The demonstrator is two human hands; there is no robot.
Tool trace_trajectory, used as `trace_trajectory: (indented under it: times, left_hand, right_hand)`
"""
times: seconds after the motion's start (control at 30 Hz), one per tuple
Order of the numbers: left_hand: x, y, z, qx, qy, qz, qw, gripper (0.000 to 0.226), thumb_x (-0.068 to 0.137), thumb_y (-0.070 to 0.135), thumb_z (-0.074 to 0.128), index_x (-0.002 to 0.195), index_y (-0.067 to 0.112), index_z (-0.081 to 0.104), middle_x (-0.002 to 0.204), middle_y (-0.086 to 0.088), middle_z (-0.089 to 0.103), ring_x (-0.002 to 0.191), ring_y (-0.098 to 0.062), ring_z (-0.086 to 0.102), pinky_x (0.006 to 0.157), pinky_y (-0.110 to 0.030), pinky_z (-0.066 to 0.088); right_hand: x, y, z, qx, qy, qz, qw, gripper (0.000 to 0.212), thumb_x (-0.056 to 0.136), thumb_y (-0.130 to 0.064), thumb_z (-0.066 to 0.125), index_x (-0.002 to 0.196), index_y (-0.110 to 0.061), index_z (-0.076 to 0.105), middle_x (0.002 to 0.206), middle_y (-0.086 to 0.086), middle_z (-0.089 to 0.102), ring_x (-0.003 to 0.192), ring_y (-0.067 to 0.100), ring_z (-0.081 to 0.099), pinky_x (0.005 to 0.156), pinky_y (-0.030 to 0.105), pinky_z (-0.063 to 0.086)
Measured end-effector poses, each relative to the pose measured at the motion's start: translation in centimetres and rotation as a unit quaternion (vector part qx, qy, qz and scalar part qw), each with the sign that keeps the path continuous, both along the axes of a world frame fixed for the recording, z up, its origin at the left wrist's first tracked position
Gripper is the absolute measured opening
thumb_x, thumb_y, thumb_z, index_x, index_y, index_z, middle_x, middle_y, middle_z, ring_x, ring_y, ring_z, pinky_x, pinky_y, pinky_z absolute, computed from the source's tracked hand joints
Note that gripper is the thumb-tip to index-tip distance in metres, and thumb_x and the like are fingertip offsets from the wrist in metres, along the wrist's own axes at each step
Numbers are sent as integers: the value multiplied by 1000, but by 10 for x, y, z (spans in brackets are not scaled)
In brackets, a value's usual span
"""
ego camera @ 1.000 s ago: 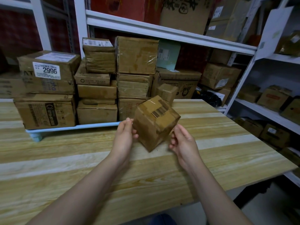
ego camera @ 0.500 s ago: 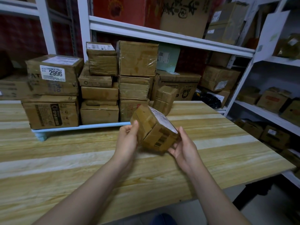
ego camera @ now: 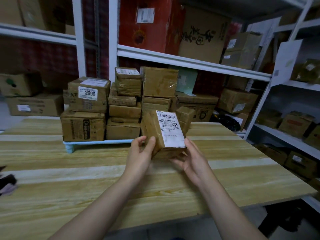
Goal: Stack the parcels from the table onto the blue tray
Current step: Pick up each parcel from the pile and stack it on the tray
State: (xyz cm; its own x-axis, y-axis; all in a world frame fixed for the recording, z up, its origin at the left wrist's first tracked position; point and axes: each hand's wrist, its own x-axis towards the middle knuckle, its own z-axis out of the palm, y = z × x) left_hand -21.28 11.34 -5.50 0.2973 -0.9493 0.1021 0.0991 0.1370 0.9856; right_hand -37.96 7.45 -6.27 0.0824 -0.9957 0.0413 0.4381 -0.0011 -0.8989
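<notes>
I hold a small taped cardboard parcel (ego camera: 162, 134) above the table, its white shipping label facing me. My left hand (ego camera: 141, 153) grips its left side and my right hand (ego camera: 192, 158) supports its lower right side from below. Behind it the light-blue tray (ego camera: 97, 142) stands on the table, loaded with several stacked brown parcels, among them one labelled 2996 (ego camera: 88, 95). A small parcel (ego camera: 185, 116) sits tilted at the right end of the stack, partly hidden by the held parcel.
The wooden table (ego camera: 86, 179) stretches in front of me; its right edge drops off near the white shelves (ego camera: 284, 132) full of boxes. More shelving with boxes rises behind the tray. A dark object (ego camera: 7, 183) lies at the table's left edge.
The parcel has been turned in my hands so its white label now faces me, and it has been lifted a little toward the tray. My head has tilted upward.
</notes>
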Motion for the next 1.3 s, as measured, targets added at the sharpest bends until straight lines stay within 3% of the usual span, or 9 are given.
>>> trace_trajectory:
  times: [0.1,0.23,0.4,0.63,0.83,0.97,1.07,1.17,1.3]
  left_hand:
    - [10,12,10,-15,-52,19,998,107,49,87,55,138,28,45,135,-1,49,119,-17,53,107,-44,42]
    - [34,21,29,-47,-59,63,995,121,45,88,59,145,23,37,143,-1,41,130,-18,44,111,-42,38]
    - [76,18,53,-79,-17,149,986,95,59,69,64,140,27,39,137,0,49,121,-17,52,105,-44,44]
    - [131,-4,105,-159,-29,236,958,58,79,48,70,119,27,34,127,2,49,120,-18,51,102,-39,45]
    - [180,-31,141,-167,-122,264,942,61,87,50,61,133,18,37,137,-6,33,115,-17,45,94,-27,37]
    - [206,-58,145,-92,-237,244,936,61,90,50,54,145,32,34,146,-5,39,140,-24,29,114,-45,24]
    - [219,-74,138,-39,-229,179,956,75,79,58,54,147,43,26,155,0,33,147,-24,17,118,-49,15]
    - [220,-76,127,-5,-285,169,944,67,90,46,55,149,39,25,161,1,19,149,-23,0,119,-49,3]
    - [214,-75,107,-5,-307,206,929,65,91,41,57,149,41,27,161,2,10,148,-23,0,119,-50,2]
  right_hand:
    - [21,6,12,-28,22,4,999,31,95,-25,58,123,-12,60,122,13,69,108,25,65,83,46,57]
    - [58,11,37,-77,50,36,995,35,89,-30,62,121,-15,58,120,9,69,106,17,65,77,34,57]
    - [104,13,70,-123,98,72,985,32,98,-21,58,129,-14,58,130,14,66,120,26,63,104,50,50]
    - [167,-4,124,-176,140,79,971,27,101,-22,55,128,-26,58,132,2,64,119,16,63,93,33,56]
    - [223,-33,153,-186,153,42,970,42,101,-21,57,142,-12,50,133,8,58,115,22,63,87,37,60]
    - [242,-49,162,-194,164,26,967,45,102,-14,54,146,-12,45,124,3,58,101,13,65,95,35,57]
    - [247,-61,164,-196,192,1,962,50,102,-15,53,150,-18,40,138,3,54,94,8,65,98,37,55]
    - [248,-67,154,-211,228,-10,951,56,101,-16,55,152,-26,35,148,2,45,108,11,62,102,36,53]
    - [251,-69,137,-213,242,-20,946,50,100,-16,57,148,-26,44,141,-4,48,127,14,54,107,39,49]
